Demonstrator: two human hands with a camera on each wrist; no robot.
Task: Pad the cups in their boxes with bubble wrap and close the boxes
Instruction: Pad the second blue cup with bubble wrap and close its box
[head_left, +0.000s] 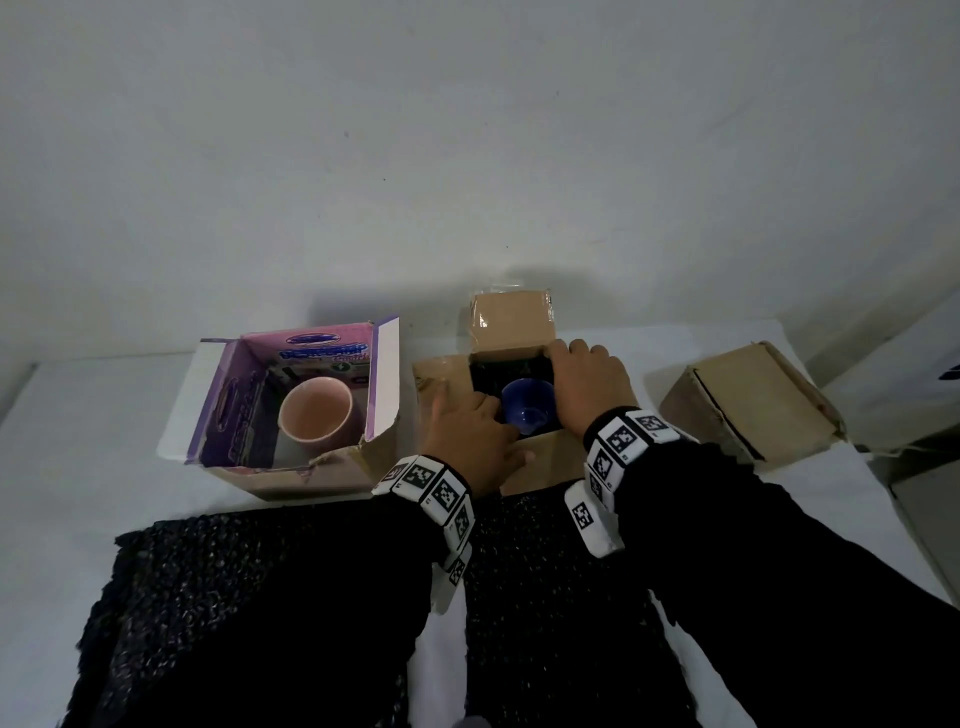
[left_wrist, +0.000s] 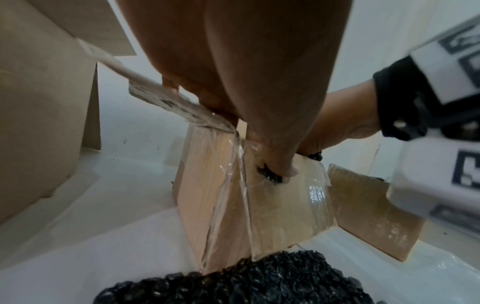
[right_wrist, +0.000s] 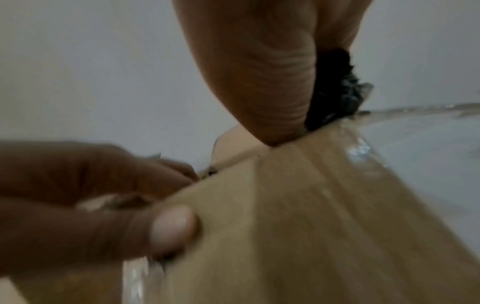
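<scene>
An open brown box (head_left: 540, 462) in the middle holds a blue cup (head_left: 530, 415) with black bubble wrap (head_left: 498, 371) around it. My left hand (head_left: 483, 421) is hooked over the box's left near corner. In the left wrist view its thumb (left_wrist: 283, 170) pinches a bit of black wrap (left_wrist: 270, 178) against the near wall (left_wrist: 285, 205). My right hand (head_left: 582, 379) curls over the right wall, and black wrap (right_wrist: 337, 88) is bunched under its fingers at the rim. To the left, an open purple box (head_left: 234, 405) holds a pink cup (head_left: 314, 415) with no wrap visible around it.
A closed brown box (head_left: 753, 400) sits at the right. Two sheets of black bubble wrap (head_left: 260, 597) lie on the white table in front of the boxes, under my forearms. The middle box's far flap (head_left: 511, 317) stands up against the wall behind.
</scene>
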